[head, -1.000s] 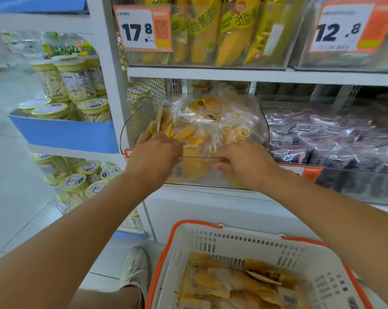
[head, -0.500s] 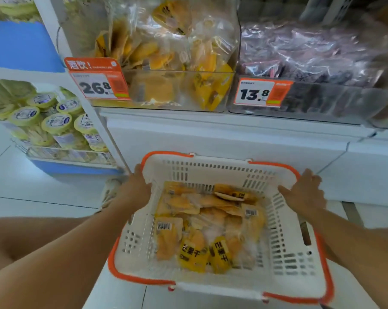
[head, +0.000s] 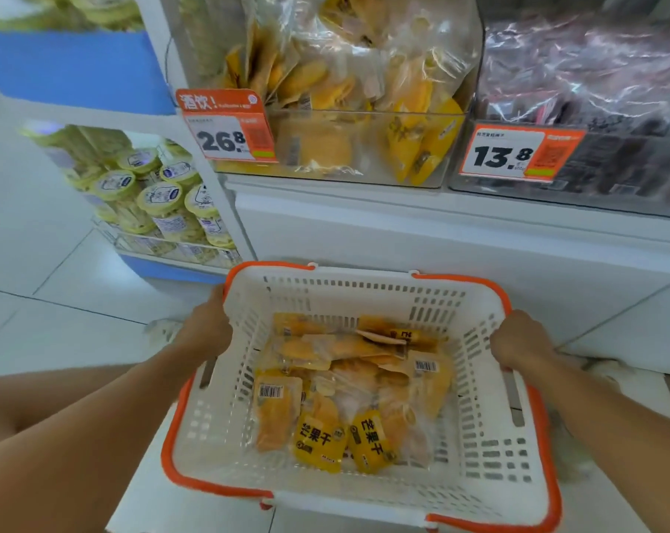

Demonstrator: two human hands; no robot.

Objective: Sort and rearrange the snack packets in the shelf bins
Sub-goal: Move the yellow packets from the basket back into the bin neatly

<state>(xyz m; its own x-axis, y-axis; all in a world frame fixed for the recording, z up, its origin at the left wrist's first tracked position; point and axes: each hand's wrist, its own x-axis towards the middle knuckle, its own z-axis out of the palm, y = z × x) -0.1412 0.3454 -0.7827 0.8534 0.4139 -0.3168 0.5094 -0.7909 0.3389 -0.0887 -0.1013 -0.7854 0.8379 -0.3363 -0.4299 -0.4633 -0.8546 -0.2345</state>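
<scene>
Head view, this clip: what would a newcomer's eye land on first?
The white basket with an orange rim fills the lower centre, gripped at its sides by the left hand and right hand, with yellow snack packets heaped inside. Above it, a clear bin of similar yellow packets carries an orange 26.8 price tag; the neighbouring bin of dark packets shows a 13.8 price tag.

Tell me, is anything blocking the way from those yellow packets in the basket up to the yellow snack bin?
Nothing visible does. The yellow packets lie uncovered in the basket, and the bin stands above it with open air between. Both hands grip the basket's sides.
</scene>
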